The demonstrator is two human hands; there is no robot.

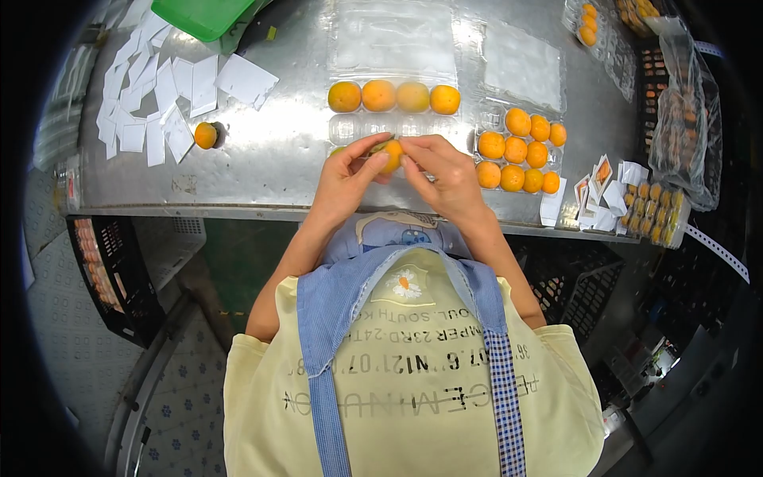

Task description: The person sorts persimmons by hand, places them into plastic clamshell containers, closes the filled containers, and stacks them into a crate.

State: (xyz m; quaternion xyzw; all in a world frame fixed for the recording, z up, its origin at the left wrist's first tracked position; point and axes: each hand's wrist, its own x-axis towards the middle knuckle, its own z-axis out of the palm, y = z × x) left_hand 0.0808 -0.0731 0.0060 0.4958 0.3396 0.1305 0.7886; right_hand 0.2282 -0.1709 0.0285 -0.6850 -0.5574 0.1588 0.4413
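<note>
Above the front of the metal table, my left hand and my right hand meet around one small round orange fruit. Both sets of fingertips press on it, and a greenish part shows at its top left. Right behind my hands lies an open clear plastic tray. Its far row holds several similar fruits, some tinged green. Part of another greenish fruit shows beside my left fingers, and my hands hide most of the near row.
To the right, a second clear tray holds several orange fruits. White paper cards are scattered at the left, near a lone fruit and a green container. More cards and a filled pack lie at the right edge.
</note>
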